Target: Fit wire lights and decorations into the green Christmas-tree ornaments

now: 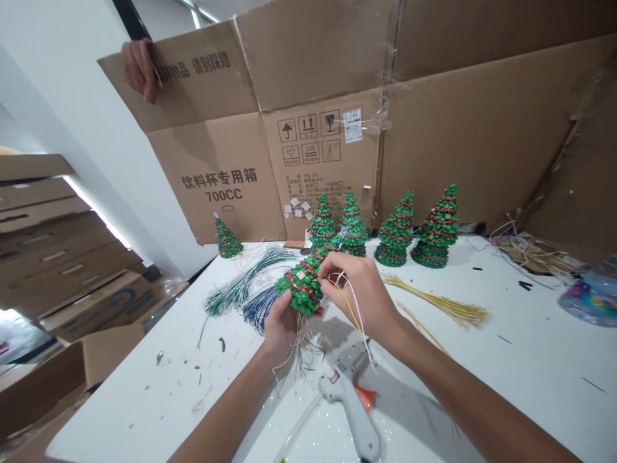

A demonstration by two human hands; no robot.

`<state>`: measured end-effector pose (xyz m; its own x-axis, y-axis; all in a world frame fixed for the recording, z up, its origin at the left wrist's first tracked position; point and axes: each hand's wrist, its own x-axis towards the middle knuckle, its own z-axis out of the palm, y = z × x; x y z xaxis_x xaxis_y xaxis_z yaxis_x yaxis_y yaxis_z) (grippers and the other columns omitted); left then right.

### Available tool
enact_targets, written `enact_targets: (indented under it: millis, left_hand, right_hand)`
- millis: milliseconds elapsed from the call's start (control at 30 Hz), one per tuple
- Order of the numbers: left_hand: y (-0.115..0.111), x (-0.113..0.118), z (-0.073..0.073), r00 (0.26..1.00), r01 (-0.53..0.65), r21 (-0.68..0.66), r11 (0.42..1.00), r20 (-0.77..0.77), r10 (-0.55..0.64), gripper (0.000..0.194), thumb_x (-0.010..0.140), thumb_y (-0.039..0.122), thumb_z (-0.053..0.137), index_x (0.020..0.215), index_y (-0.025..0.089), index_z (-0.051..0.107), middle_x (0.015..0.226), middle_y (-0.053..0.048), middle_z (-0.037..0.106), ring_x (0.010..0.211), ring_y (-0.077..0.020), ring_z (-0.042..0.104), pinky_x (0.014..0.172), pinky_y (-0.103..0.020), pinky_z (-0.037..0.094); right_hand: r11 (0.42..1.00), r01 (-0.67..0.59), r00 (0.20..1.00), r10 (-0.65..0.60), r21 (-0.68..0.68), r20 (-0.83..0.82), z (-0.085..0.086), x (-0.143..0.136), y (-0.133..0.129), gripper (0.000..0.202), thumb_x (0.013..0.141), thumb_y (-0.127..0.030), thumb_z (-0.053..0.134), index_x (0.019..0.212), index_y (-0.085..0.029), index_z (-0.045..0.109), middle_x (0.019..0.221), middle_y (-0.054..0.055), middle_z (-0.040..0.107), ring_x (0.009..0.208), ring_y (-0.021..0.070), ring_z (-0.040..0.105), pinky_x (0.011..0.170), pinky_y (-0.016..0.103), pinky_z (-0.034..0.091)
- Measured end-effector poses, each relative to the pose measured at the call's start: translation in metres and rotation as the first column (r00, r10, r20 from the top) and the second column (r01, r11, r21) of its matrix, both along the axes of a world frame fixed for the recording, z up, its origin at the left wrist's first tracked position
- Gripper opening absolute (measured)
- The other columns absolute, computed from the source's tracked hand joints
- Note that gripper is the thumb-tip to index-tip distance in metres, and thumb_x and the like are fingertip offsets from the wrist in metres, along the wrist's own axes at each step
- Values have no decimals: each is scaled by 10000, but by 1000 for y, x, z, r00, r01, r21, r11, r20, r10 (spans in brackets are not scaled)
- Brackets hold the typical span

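Note:
My left hand (281, 325) grips the lower part of a small green Christmas tree (303, 287) with red garland, tilted to the upper right. Against the tree's right side, my right hand (354, 283) pinches a thin wire (351, 302); yellow and white strands trail below the fingers. Their exact grip point is partly hidden. More loose wires dangle from the tree's base. Below the hands lies a grey glue gun (348, 395) with an orange trigger. Bundles of green wires (245, 280) and blue wires (260, 305) lie left of the tree, yellow wires (446, 302) to the right.
Several finished-looking trees (396, 228) stand along a tall cardboard wall (332, 77); a smaller tree (226, 238) stands left. Another person's hand (139, 67) holds the cardboard's top edge. A clear plastic bottle (592, 292) lies right. Scraps dot the white table (535, 386).

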<state>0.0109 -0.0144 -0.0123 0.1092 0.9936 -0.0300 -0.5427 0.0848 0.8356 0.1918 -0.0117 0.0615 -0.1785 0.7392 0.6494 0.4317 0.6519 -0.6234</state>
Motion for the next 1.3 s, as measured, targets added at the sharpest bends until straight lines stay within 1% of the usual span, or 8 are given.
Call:
enact_targets:
  millis: [167,433,667,800,900,1133,1300]
  left_hand:
    - [0,1,-1,1000,4,7,1000,12,-4,473,799,563,804,1000,136,767,1006,-136,811,964,-364,771,848,-461,631]
    - [0,0,2,999,5,-1,1000,34,-5,459,823,536,782,1053,138,762,1020,-132,811,971,-354,772,837,-453,636]
    - [0,0,1,999,1,-8,1000,53,-1,444,836,533,765,1059,149,759,1032,-129,812,993,-358,769,828,-449,638]
    - [-1,1,1,998,-23,-5,1000,61,23,418,851,514,754,1088,169,758,1061,-112,813,1017,-350,764,836,-442,637]
    - [-1,1,1,998,-33,0,999,61,33,417,839,525,764,1060,172,759,1057,-109,813,1025,-351,760,843,-439,633]
    - [-1,1,2,998,-32,11,999,49,31,409,801,516,806,1003,163,763,1006,-106,807,1026,-350,751,845,-430,626]
    - [-1,3,2,998,-31,27,999,48,30,440,779,527,832,1012,160,760,1051,-109,807,1030,-345,746,861,-429,621]
  right_hand:
    - [1000,5,1000,-6,22,15,-2,0,0,205,827,-16,617,800,-219,631,785,-27,663,705,144,592,690,273,430]
    - [999,2,1000,-2,33,11,-1,-2,-1,204,843,-19,629,806,-219,616,787,-31,665,703,136,599,690,265,442]
    - [999,10,999,-11,47,31,-1,-4,-3,199,897,-26,618,843,-218,625,828,-15,669,739,149,596,726,285,447]
    - [998,-35,997,31,55,74,0,-5,-6,210,912,-18,625,845,-216,614,840,-14,660,751,152,599,738,287,445]
    - [996,-58,992,49,70,114,-1,-5,-8,205,916,-17,637,874,-216,613,870,-8,657,789,162,607,745,292,433]
    - [990,-54,976,24,132,215,-2,-5,-8,190,955,-22,597,920,-208,615,916,19,654,850,183,603,787,311,442]
    - [992,-50,969,20,114,246,0,-5,-9,202,955,-12,578,918,-205,621,911,28,653,846,193,599,764,317,431]
